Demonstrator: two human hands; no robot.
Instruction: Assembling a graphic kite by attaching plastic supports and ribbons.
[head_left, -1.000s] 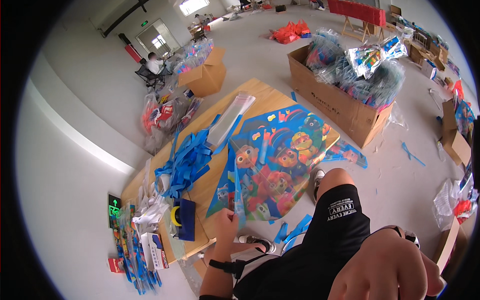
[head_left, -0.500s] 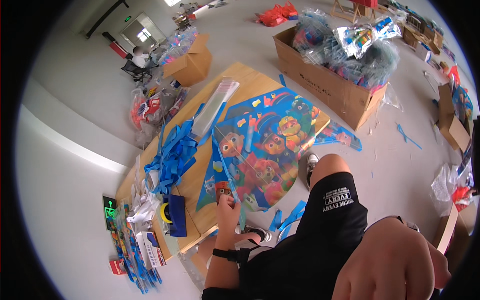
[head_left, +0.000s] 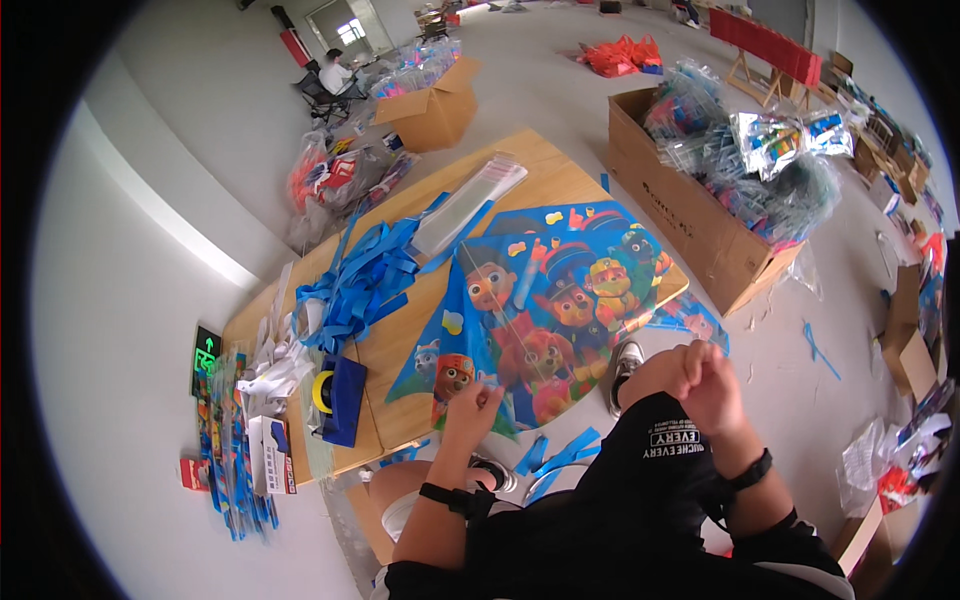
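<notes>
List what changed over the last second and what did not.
The right hand drew back from close under the camera to the right knee. The left hand stayed at the near edge of the cartoon kite, pinching it. The kite, blue ribbons and wooden table stayed put.

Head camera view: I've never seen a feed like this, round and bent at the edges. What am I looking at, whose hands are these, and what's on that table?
This is a wide fisheye camera worn on a person's head, looking down, so straight edges curve near the rim. The two forearms coming up from the bottom are the wearer's own. The left hand rests on the near edge of a colourful cartoon kite lying flat on the wooden table. The right hand is closed in a loose fist above the knee, off the table; whether it holds anything I cannot tell. Also on the table: a heap of blue ribbons and a clear plastic sleeve. A cardboard box of packaged goods stands on the floor to the right.
</notes>
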